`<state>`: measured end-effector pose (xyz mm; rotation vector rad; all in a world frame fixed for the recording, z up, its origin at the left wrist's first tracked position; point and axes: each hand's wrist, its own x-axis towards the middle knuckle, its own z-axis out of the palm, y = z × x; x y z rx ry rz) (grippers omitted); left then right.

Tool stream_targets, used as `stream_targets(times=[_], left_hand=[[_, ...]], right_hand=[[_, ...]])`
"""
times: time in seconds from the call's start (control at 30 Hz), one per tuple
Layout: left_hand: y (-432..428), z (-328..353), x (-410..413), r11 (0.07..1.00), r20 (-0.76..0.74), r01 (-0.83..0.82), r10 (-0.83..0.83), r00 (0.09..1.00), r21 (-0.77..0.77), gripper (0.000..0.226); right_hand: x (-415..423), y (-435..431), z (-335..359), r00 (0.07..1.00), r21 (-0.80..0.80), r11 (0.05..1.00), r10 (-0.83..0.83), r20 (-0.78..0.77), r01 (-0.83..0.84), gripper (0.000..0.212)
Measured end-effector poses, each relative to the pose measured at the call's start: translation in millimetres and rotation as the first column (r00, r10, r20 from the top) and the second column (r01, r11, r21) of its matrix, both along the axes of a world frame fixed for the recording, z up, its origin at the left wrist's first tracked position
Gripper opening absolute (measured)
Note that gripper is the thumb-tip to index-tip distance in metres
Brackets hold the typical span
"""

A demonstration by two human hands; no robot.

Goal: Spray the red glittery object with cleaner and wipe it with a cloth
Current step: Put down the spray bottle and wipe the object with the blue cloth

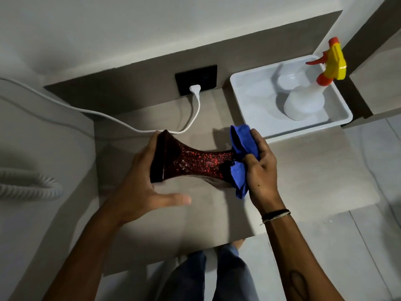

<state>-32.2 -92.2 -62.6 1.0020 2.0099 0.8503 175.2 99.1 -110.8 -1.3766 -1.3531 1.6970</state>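
The red glittery object [195, 162], an hourglass-shaped piece with dark flared ends, lies sideways above the tabletop. My left hand [143, 183] grips its left flared end, thumb stretched out below. My right hand [259, 168] holds a bunched blue cloth [240, 153] pressed around the object's right end, which the cloth hides. The spray bottle [308, 98], white with a yellow and orange trigger head, stands in a white tub at the back right, away from both hands.
The white plastic tub [243, 105] sits on the beige table [303, 181] at the back right. A white cable [196, 109] runs from a plug in a black wall socket [196, 80] leftward. A coiled phone cord [28, 183] lies at left.
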Motion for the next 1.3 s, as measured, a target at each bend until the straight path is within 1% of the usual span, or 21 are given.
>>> stream_targets(times=[0.07,0.17,0.23,0.3,0.4,0.47,0.53,0.6,0.67,0.73,0.77,0.8,0.83,0.9,0.97,1.03,1.07,1.13,1.17,1.23,1.3], left_hand=[[0,5,-1,1.000,-0.108,0.017,-0.017,0.994,0.002,0.138],[8,9,2,0.995,-0.214,-0.022,0.042,0.976,0.094,0.112],[14,9,5,0.990,-0.309,-0.013,0.057,0.949,0.143,0.100],[18,9,9,0.987,-0.328,-0.038,0.089,0.940,0.157,0.097],[22,12,18,0.986,-0.317,-0.060,0.107,0.942,0.155,0.088],[25,13,23,0.988,-0.342,-0.058,0.105,0.934,0.146,0.082],[27,12,24,0.986,-0.336,-0.035,0.089,0.938,0.164,0.078],[26,11,22,0.984,-0.318,-0.033,0.089,0.944,0.178,0.078],[24,12,21,0.988,-0.370,-0.042,0.094,0.924,0.146,0.089],[23,15,21,0.992,-0.398,-0.056,0.097,0.912,0.112,0.101],[24,18,24,0.993,-0.399,-0.052,0.091,0.912,0.108,0.101],[26,19,27,0.992,-0.403,-0.039,0.083,0.911,0.117,0.098],[28,20,30,0.991,-0.413,-0.031,0.083,0.907,0.132,0.093],[31,20,34,0.991,-0.427,-0.027,0.082,0.900,0.134,0.088],[28,18,35,0.992,-0.425,-0.036,0.085,0.901,0.122,0.090],[23,18,32,0.993,-0.438,-0.046,0.091,0.894,0.112,0.086],[21,16,31,0.992,-0.456,-0.050,0.097,0.885,0.114,0.083],[20,17,32,0.991,-0.465,-0.066,0.111,0.878,0.112,0.086],[22,19,33,0.991,-0.466,-0.061,0.111,0.878,0.122,0.088],[28,22,37,0.988,-0.471,-0.035,0.104,0.876,0.153,0.086],[29,21,36,0.988,-0.441,-0.048,0.110,0.891,0.150,0.087]], right_hand=[[-3,-1,2,1.000,0.071,0.997,0.014,0.012,-0.015,0.072],[0,-8,6,0.998,0.179,0.982,0.056,0.033,-0.061,0.073],[5,-20,11,0.990,0.309,0.945,0.078,0.115,-0.111,0.077],[12,-30,15,0.961,0.411,0.885,0.122,0.247,-0.218,0.080],[12,-56,27,0.862,0.336,0.827,0.306,0.404,-0.451,0.088],[-3,-83,45,0.825,0.366,0.752,0.417,0.381,-0.548,0.087],[-20,-106,60,0.828,0.490,0.669,0.479,0.290,-0.559,0.089],[-27,-112,58,0.807,0.574,0.580,0.510,0.298,-0.578,0.095],[-15,-97,45,0.751,0.532,0.530,0.483,0.451,-0.660,0.099],[5,-71,31,0.619,0.363,0.554,0.390,0.682,-0.749,0.106],[13,-61,27,0.574,0.287,0.594,0.373,0.729,-0.751,0.109],[15,-57,28,0.594,0.267,0.637,0.376,0.711,-0.723,0.108],[10,-59,32,0.661,0.305,0.659,0.393,0.639,-0.687,0.105],[-9,-81,43,0.766,0.446,0.629,0.454,0.454,-0.637,0.094],[-19,-105,50,0.771,0.540,0.560,0.537,0.341,-0.629,0.096],[-14,-98,41,0.739,0.561,0.494,0.548,0.391,-0.664,0.103],[-4,-86,34,0.711,0.510,0.496,0.517,0.477,-0.703,0.107],[16,-62,25,0.602,0.310,0.577,0.425,0.676,-0.755,0.113],[19,-56,23,0.593,0.258,0.628,0.410,0.693,-0.734,0.112],[9,-66,31,0.719,0.357,0.660,0.420,0.554,-0.661,0.098],[-12,-95,41,0.779,0.492,0.604,0.476,0.408,-0.627,0.097]])
